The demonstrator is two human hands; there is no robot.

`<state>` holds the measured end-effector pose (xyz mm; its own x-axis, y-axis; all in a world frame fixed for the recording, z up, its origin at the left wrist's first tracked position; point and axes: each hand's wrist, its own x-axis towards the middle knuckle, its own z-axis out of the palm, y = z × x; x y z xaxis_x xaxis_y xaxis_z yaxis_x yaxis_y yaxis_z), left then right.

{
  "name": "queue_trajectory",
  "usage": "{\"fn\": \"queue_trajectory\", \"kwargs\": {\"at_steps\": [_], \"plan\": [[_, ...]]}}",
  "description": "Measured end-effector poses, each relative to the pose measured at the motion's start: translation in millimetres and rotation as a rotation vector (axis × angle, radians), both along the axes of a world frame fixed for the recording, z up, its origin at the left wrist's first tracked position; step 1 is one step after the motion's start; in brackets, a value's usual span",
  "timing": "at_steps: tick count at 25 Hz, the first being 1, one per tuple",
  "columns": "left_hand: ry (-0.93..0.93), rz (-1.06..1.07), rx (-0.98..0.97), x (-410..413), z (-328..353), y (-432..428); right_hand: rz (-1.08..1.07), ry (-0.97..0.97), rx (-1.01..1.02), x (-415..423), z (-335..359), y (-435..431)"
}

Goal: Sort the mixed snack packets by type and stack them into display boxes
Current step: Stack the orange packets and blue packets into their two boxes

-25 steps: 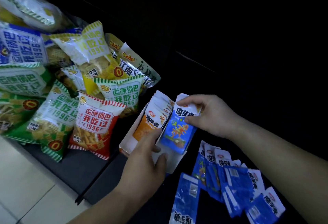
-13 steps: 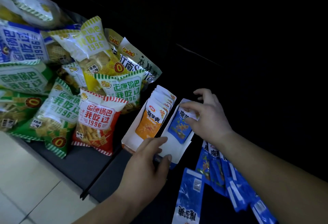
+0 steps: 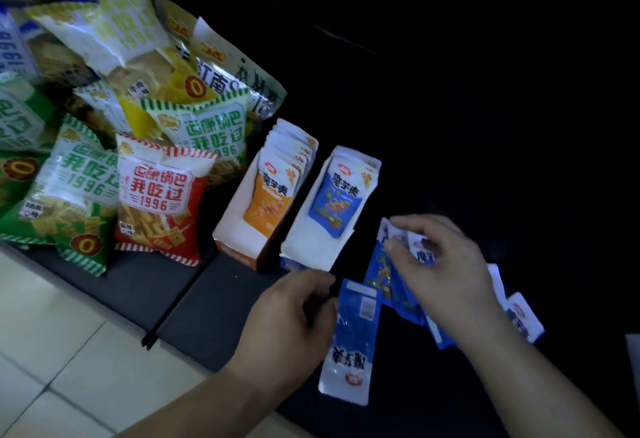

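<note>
Head: right hand (image 3: 446,264) around blue packet (image 3: 378,266)

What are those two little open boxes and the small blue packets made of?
The display boxes look like thin cardboard: matte white inside, flat folded walls, coloured print at the front edge. The blue packets seem to be glossy plastic or foil-lined film, judging by their sheen and flat sealed ends; which, I cannot tell.

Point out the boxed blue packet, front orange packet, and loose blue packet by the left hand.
Boxed blue packet (image 3: 334,202): head view, printed middle.
Front orange packet (image 3: 268,206): head view, orange panel.
Loose blue packet (image 3: 356,331): head view, blue middle.
</note>
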<state>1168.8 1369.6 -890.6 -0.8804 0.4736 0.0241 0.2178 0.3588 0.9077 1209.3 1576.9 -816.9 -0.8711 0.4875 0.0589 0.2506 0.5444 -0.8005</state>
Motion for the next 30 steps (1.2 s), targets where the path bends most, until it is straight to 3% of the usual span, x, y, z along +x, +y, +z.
{"fn": "queue_trajectory", "kwargs": {"at_steps": [2,6,11,18,21,24,27,29,30], "plan": [[-0.024,-0.104,-0.151,17.6,-13.2,6.8,-0.084,-0.091,-0.033,33.4,-24.0,4.2],[0.114,-0.267,-0.477,43.8,-38.3,19.1,-0.295,-0.406,0.178,63.9,-56.0,43.1],[0.324,-0.288,-0.544,47.0,-49.8,27.9,-0.219,-0.73,0.026,51.3,-73.0,73.4],[0.272,-0.256,-0.456,48.5,-49.8,26.1,0.003,-0.708,0.229,80.6,-92.1,23.6],[0.298,-0.286,-0.464,48.4,-51.2,19.2,0.092,-0.606,0.163,102.7,-87.0,8.7],[0.253,-0.306,-0.472,47.5,-49.1,13.6,-0.111,-0.372,0.069,120.3,-80.1,17.9],[0.214,-0.224,-0.436,44.8,-49.1,10.2,-0.427,-0.593,0.007,129.4,-80.1,37.7],[0.166,-0.212,-0.453,44.0,-45.1,10.0,-0.436,-0.663,0.052,135.5,-85.8,39.7],[0.129,-0.201,-0.461,42.0,-40.2,11.3,-0.433,-0.601,0.068,138.0,-87.6,38.7]]}}
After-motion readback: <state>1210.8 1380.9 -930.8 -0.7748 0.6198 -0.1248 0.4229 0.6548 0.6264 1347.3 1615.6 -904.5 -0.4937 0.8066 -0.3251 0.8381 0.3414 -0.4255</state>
